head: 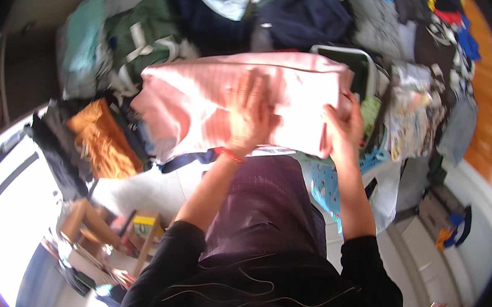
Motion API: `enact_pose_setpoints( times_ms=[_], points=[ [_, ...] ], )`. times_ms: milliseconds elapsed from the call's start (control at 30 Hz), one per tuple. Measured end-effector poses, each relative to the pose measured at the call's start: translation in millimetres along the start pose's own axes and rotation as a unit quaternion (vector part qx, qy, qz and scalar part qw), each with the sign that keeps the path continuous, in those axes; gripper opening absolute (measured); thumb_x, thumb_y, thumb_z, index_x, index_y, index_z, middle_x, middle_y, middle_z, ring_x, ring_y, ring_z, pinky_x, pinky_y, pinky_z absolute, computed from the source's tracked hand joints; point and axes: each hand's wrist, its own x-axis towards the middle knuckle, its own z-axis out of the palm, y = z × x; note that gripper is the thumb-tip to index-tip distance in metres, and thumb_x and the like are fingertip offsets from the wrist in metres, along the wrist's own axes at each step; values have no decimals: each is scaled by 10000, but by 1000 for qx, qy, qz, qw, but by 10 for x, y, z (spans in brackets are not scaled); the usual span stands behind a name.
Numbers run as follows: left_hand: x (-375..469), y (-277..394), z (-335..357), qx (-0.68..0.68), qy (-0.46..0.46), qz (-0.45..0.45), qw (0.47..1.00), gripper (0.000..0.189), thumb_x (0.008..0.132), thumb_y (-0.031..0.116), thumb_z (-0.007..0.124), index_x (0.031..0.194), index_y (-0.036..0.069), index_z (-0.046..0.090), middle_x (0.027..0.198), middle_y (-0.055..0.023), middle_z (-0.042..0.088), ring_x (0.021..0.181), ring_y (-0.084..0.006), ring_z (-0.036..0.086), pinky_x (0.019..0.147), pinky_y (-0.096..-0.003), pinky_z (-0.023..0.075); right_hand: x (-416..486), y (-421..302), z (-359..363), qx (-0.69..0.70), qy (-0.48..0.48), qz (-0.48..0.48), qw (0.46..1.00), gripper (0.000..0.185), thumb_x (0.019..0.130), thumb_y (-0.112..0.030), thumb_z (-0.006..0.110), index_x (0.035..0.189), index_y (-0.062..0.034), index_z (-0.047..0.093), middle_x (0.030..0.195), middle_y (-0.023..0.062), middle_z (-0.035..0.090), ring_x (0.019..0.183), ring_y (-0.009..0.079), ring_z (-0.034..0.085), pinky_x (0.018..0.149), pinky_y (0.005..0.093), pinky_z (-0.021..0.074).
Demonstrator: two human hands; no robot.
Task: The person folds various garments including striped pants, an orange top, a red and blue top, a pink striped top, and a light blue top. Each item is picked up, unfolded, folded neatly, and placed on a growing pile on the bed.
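Note:
A pink striped cloth [190,90], folded lengthwise, lies across the pile in front of me, partly bleached by bright light. My left hand [250,111] rests flat on its middle with the fingers extended, somewhat blurred. At the cloth's right end, my right hand [345,129] pinches the folded edge between thumb and fingers. The left end of the cloth is loose and creased. Beneath and behind it on the right, a white-rimmed dark green container [363,60] shows in part.
Around the cloth lie an orange garment [107,142], a dark green garment [151,33], navy clothes [303,19] and a teal bundle [84,33]. Patterned fabric in clear plastic [411,120] sits to the right. A blue printed bag [327,185] hangs near my right forearm. Wooden furniture [88,222] stands lower left.

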Motion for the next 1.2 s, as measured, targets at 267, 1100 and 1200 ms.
enact_pose_setpoints(
  times_ms=[267, 1100, 1200],
  points=[
    [-567, -46, -403, -569, 143, -357, 727, 414, 1008, 223, 469, 1371, 30, 509, 1474, -166, 432, 1373, -334, 392, 1146, -415, 289, -977, -237, 2136, -103, -215, -201, 950, 663, 814, -75, 703, 1396, -105, 386, 989, 87, 637, 853, 199, 676, 685, 331, 562],
    [-1677, -445, -1495, -319, 217, -437, 812, 271, 1004, 180, 486, 1211, 22, 559, 1181, -71, 592, 1104, -166, 536, 960, -319, 404, -303, 691, 1896, -212, -143, -159, 954, 780, 713, -285, 848, 1289, 43, 437, 1170, 243, 595, 1078, 349, 616, 920, 416, 491],
    [-1176, -384, -1444, -291, 182, -396, 852, 412, 1030, 272, 471, 1371, 41, 490, 1369, -98, 508, 1243, -173, 460, 1018, -311, 378, -432, 428, 2125, -109, -192, -23, 975, 706, 715, -252, 812, 1271, 17, 470, 1066, 229, 658, 972, 330, 675, 836, 390, 544]
  ],
)
